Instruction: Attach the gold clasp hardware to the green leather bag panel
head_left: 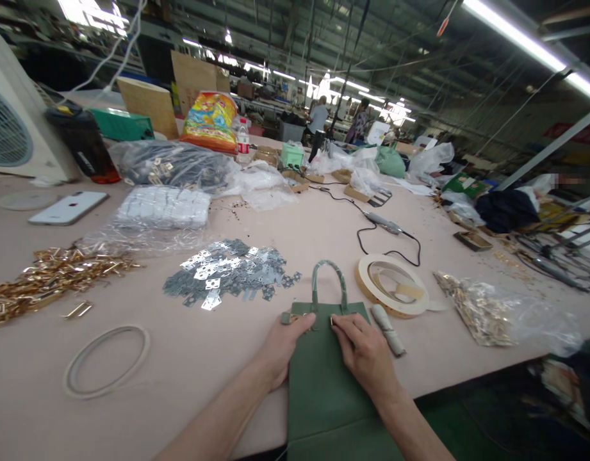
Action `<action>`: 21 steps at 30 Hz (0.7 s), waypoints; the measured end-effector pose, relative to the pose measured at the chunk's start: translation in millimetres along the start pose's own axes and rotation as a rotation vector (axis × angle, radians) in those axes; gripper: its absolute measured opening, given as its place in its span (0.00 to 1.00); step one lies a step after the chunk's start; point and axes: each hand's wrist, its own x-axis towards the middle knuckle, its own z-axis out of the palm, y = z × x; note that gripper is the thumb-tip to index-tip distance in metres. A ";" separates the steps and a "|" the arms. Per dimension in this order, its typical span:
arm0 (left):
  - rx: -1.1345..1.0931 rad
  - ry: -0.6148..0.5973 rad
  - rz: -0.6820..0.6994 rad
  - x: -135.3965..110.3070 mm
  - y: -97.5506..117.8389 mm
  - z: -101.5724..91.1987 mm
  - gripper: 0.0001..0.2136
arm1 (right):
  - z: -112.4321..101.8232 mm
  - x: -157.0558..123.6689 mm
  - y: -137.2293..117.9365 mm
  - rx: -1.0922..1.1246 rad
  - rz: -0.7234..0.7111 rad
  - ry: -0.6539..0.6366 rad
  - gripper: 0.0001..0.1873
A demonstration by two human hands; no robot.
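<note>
A green handbag (330, 397) lies flat on the table at the front middle, its looped handle (329, 266) pointing away and wrapped in clear film. My left hand (281, 349) grips the bag's left edge near the top, thumb pressed on the front; its other fingers are partly hidden. By that thumb is a small green tab with metal (287, 317). My right hand (364, 349) pinches a small shiny metal fitting (332, 322) against the bag's front, below the handle's right base. Beyond the bag lies a heap of silver metal plates (237, 269).
Gold metal fittings (49, 278) are piled at left, behind a tape ring (68, 374). Right of the bag are a rolled cloth (389, 330), tape rolls (364, 282) and a bag of fittings (477, 310). A corded tool (384, 222) lies behind, a phone (68, 208) far left.
</note>
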 end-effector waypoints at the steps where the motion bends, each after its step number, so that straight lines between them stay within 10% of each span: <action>1: 0.010 0.005 0.006 -0.1 -0.5 0.4 0.19 | 0.8 -2.2 -0.4 -0.019 -0.003 -0.004 0.12; 14: 0.059 0.027 0.075 -0.1 -5.2 0.0 0.20 | -8.6 7.1 4.7 0.025 0.029 -0.210 0.16; 21: 0.023 -0.010 0.070 -1.3 -3.1 0.2 0.19 | 7.2 -8.6 -6.0 -0.022 0.076 -0.084 0.19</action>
